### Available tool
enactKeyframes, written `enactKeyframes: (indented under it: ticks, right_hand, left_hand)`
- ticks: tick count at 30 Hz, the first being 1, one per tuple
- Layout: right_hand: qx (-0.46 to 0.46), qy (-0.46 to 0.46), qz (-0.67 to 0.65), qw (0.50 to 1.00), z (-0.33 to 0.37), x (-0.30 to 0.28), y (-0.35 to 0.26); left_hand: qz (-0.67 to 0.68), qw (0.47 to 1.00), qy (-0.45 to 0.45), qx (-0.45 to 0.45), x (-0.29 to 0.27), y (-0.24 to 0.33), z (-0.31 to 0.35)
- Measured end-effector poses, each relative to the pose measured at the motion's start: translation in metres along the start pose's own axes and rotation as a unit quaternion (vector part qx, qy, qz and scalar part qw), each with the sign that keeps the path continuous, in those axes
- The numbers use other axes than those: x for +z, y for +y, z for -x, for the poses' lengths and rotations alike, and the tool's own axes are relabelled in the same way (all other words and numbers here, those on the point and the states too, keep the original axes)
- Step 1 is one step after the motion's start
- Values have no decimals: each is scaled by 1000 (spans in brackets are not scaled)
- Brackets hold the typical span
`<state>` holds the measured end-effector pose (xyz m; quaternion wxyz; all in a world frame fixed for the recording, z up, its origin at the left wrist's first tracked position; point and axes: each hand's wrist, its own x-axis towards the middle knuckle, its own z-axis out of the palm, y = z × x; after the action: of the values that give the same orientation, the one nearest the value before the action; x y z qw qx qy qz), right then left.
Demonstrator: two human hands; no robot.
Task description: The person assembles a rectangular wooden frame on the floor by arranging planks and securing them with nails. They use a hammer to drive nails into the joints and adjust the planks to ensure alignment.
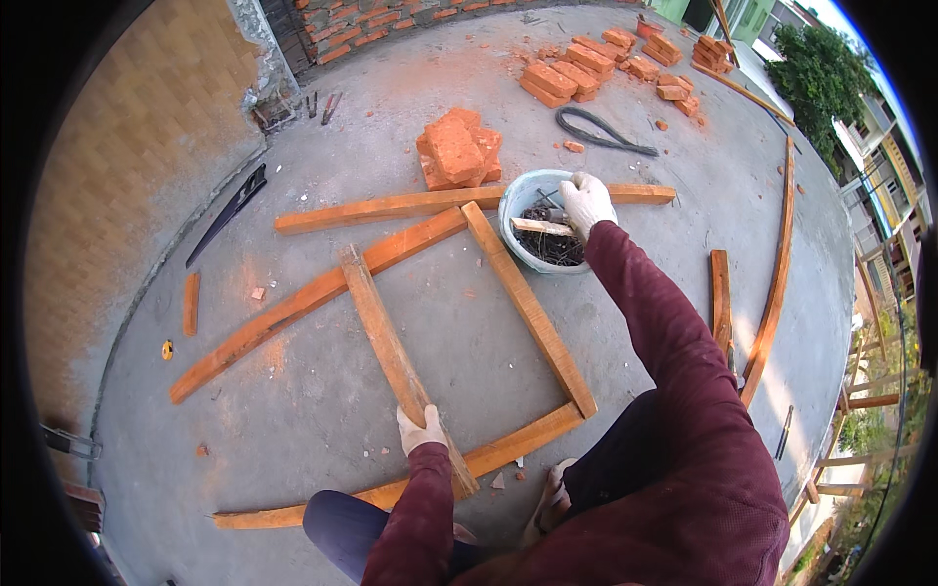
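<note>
My left hand [421, 431], in a white glove, is wrapped round a wooden beam [381, 332] near its lower end. That beam lies across two longer beams, an upper slanting beam [322, 283] and a lower beam [523, 439]. A parallel crosspiece [528, 308] spans the same two beams to the right. Over the right rim of a pale blue bucket [518, 256], my gloved right hand [588, 203] is closed, and what its fingers hold is hidden. Inside the bucket are dark nail-like pieces [555, 250] and a pale wood strip [543, 228].
Another beam [381, 208] lies beyond the frame, behind the bucket. Stacked bricks [457, 151] stand past it, with more bricks [576, 73] and a wire coil [606, 135] farther off. A handsaw [230, 210] lies by the left wall; long timber [777, 283] lies at right.
</note>
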<state>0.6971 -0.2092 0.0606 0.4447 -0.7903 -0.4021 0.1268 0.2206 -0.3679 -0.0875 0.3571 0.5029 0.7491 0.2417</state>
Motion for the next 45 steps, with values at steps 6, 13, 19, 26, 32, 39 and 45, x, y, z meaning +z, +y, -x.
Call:
enactKeyframes:
  ticks: [6,13,19,26,32,39,45]
  right_hand:
    - [146,-284,-474,821,73,-29,-73]
    - [208,-417,-449,762,189,-9,-112]
    - [195,-515,-401,733,242,-1,-111]
    - [110,-606,-401,678,265,14,-119]
    - [-152,-195,483,840,120,-37,-53]
    - [325,-296,-151,886,40,-54,92]
    - [191,-307,18,932,28,-126,14]
  left_hand:
    - [-15,996,63,58,-2,-10,3]
    - [-25,963,82,257,-26,20,4]
    - [313,895,-43,315,-53,151,55]
    - [233,864,-22,447,-89,152,71]
    - [50,862,-65,500,-226,203,17]
    - [-56,945,-103,307,-326,69,-80]
    - [-37,920,-293,260,-212,-16,-21]
